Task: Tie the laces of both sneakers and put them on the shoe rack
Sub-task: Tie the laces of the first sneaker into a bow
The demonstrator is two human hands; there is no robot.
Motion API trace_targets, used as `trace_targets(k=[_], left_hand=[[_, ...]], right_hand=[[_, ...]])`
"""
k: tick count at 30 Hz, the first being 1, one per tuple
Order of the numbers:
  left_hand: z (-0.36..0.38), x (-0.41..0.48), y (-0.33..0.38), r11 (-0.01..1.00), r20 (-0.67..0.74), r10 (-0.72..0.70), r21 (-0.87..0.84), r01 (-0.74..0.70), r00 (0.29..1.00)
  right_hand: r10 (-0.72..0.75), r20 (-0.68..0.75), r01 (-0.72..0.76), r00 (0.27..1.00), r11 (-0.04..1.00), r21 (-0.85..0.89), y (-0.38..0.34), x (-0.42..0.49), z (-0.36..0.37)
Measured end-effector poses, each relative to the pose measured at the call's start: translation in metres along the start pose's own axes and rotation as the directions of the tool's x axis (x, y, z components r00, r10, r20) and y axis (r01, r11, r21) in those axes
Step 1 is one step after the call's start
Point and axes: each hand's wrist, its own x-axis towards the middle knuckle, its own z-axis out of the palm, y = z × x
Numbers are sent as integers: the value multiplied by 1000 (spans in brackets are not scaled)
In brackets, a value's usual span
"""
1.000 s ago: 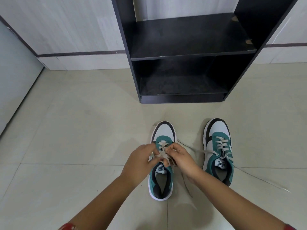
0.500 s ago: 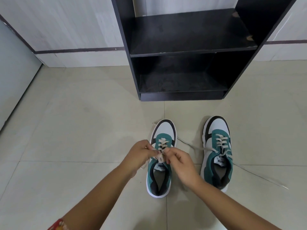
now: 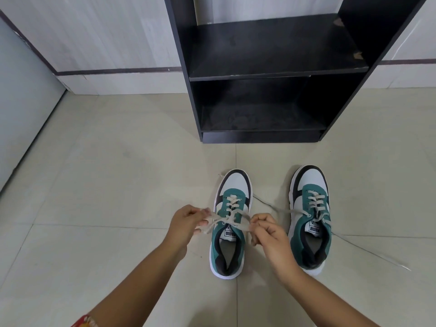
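Note:
Two teal, white and black sneakers stand side by side on the tiled floor, toes toward the rack. Over the left sneaker [image 3: 230,246], my left hand [image 3: 186,220] and my right hand [image 3: 266,228] each pinch a part of its beige laces [image 3: 232,220], stretched sideways across the tongue. The right sneaker [image 3: 310,218] stands untouched, its laces [image 3: 368,251] loose and trailing over the floor to both sides. The black shoe rack [image 3: 271,74] stands just beyond the shoes, with two bare shelves.
A pale wall with a dark stripe [image 3: 113,70] runs behind the rack. A grey door or panel [image 3: 21,114] closes the left side. Beige floor tiles [image 3: 106,185] spread around the shoes.
My hands have drawn apart, left hand leftward and right hand rightward, pulling the left sneaker's laces taut sideways. The view has shifted slightly downward.

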Motion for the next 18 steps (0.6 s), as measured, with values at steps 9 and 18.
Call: trace_targets(k=[9,18], left_hand=[[6,9,-21,957,-74,-125,-271,101,989],[1,16,-31,966,-161,-116,-248,74,980]], right_hand=[[226,24,-220,974,914,341,6,0,-7],[318,-17,-296,948,897,327,9,1,-12]])
